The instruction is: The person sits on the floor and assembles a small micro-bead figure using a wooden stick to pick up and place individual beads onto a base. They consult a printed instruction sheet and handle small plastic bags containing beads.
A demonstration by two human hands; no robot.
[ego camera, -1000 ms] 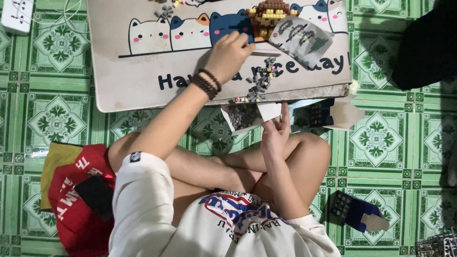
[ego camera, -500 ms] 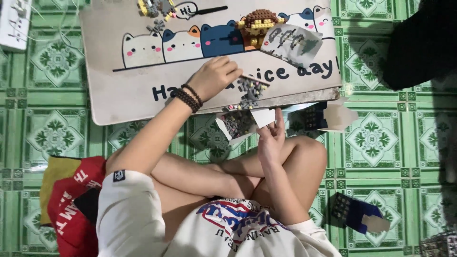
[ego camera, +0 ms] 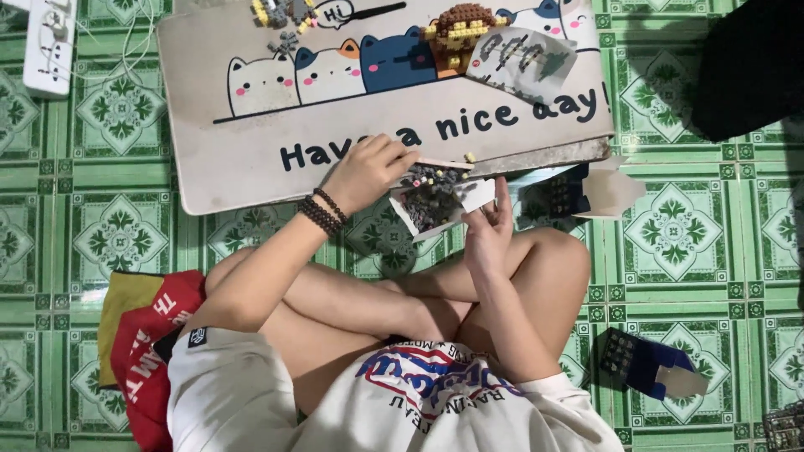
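My left hand [ego camera: 366, 172], with dark bead bracelets on the wrist, rests at the near edge of the low white table [ego camera: 251, 159], which has cats drawn on it. Its curled fingertips touch a small white box [ego camera: 435, 201] full of tiny grey bricks; I cannot see whether they pinch a piece. My right hand [ego camera: 490, 226] holds that box by its right flap, just above my crossed legs. At the table's far side stands a brown and yellow brick model [ego camera: 456, 29], with a printed sheet [ego camera: 521, 57] lying next to it.
Loose bricks [ego camera: 280, 12] lie at the table's far edge. A white power strip [ego camera: 48, 46] sits far left on the green tiled floor. Red and yellow cloth [ego camera: 142, 351] lies by my left hip. An open dark box [ego camera: 586, 191] and a blue box [ego camera: 649, 368] lie to the right.
My left hand has come back from the middle of the table to its near edge, onto the box of bricks. The right hand has stayed on the box.
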